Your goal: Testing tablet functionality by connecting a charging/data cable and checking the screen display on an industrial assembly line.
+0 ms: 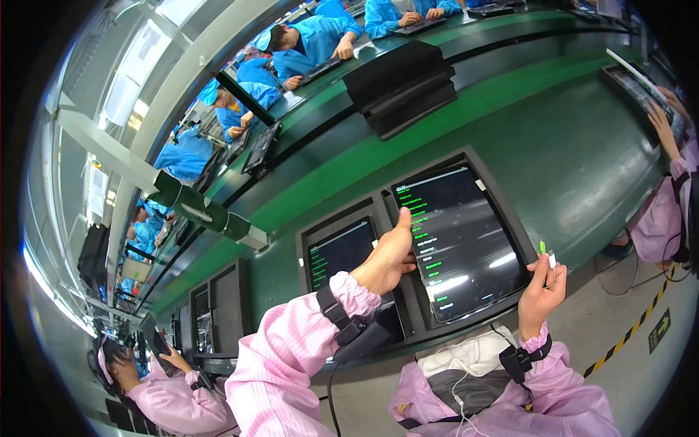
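A tablet (466,240) with a dark lit screen and lines of green and white text lies in a black foam tray (520,244). My left hand (389,255) reaches over its left edge, a finger stretched onto the text and nothing visible in the hand. Whether the fingertip touches the glass, I cannot tell. Beside the tablet's lower right corner, my right hand (542,291) pinches small plugs, a green one (542,247) and a white one (552,259). A second tablet (342,251) with similar text sits to the left, partly hidden by my left hand and forearm.
Stacked black trays (400,84) stand at the far side of the green bench (553,146). A green-wrapped post (200,211) rises at left. Another black tray (222,306) lies further left. Co-workers sit along both sides; one person's hand (662,124) handles a device at right.
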{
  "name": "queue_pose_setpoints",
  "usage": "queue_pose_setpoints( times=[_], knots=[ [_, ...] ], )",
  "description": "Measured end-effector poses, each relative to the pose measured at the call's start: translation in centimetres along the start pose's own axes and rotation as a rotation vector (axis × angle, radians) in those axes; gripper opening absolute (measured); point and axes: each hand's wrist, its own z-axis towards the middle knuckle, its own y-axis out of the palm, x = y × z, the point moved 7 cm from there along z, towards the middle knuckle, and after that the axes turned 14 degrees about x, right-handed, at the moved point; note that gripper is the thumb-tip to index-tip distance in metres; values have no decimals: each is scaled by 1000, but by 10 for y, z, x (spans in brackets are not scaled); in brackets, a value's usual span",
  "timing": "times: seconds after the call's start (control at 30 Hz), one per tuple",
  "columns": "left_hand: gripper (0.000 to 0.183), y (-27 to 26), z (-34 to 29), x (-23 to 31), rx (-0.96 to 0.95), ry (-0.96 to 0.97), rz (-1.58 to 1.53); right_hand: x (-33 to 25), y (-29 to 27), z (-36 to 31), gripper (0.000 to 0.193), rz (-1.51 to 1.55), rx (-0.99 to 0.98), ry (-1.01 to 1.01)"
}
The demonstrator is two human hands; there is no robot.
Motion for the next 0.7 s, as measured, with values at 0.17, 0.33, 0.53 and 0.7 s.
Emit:
queue_pose_setpoints(
  times=[0.17, 0.33, 0.53, 0.7],
  knots=[
    [50, 18, -6, -3, -58, 19, -530, -2, 0, 0, 23, -61, 1, -35],
    [41, 17, 7, -14, 25, 24, -501, 3, -2, 0, 24, 48, 46, -14],
    [36, 9, 3, -9, 21, 54, -512, 14, -12, 1, 29, 106, 119, 67],
    [37, 3, -10, -19, 63, 2, -500, 14, -13, 0, 32, 85, 129, 89]
  ],
)
